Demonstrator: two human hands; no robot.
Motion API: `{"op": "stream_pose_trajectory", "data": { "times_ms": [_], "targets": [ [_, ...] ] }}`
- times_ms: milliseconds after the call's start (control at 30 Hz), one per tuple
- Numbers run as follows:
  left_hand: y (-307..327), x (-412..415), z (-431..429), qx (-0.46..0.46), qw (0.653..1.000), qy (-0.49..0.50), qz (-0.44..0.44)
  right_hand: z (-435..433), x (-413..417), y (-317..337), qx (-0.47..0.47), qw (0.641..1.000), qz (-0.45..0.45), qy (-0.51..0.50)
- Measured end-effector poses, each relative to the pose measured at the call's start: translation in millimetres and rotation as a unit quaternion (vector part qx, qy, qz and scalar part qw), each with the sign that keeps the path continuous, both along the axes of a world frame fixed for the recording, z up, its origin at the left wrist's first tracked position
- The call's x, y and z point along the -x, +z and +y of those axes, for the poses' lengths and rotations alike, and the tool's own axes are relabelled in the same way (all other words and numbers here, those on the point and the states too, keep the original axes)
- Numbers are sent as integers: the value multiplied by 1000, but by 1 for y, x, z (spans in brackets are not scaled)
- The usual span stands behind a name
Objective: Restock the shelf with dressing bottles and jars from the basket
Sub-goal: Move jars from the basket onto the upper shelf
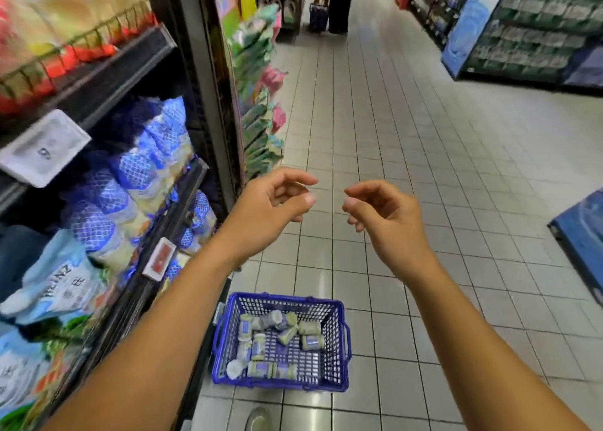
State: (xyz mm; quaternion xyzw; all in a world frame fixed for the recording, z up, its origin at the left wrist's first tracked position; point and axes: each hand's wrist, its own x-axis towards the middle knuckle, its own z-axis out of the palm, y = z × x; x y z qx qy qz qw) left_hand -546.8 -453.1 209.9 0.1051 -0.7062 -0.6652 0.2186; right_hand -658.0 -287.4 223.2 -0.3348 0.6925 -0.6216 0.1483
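A blue plastic basket stands on the tiled floor below my arms, beside the shelf's foot. Several small jars with pale lids and purple labels lie tumbled inside it. My left hand and my right hand hang in the air above the basket at about waist height, facing each other with a small gap between the fingertips. Both have loosely curled fingers and hold nothing. The dark shelf unit on my left carries blue and white pouches.
Price tags stick out from the shelf edges. Hanging packets jut into the aisle past the shelf end. A person with a small basket stands far down the aisle. More shelving lines the right, and a blue display juts in.
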Motion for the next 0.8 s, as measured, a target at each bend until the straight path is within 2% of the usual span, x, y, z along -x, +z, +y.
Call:
{"op": "stream_pose_trajectory", "data": {
  "times_ms": [200, 367, 667, 800],
  "targets": [
    [-59, 29, -24, -48, 997, 11, -58, -15, 31, -53, -29, 998, -52, -25],
    [-133, 41, -30, -82, 989, 22, -118, -14, 53, -125, -81, 992, -98, -23],
    [-322, 34, -25, -142, 953, 64, -260, 4, 58, -322, -196, 958, -209, -20],
    [-415, 22, -22, -171, 922, 86, -336, 13, 49, -422, -238, 940, -243, -27]
  ]
}}
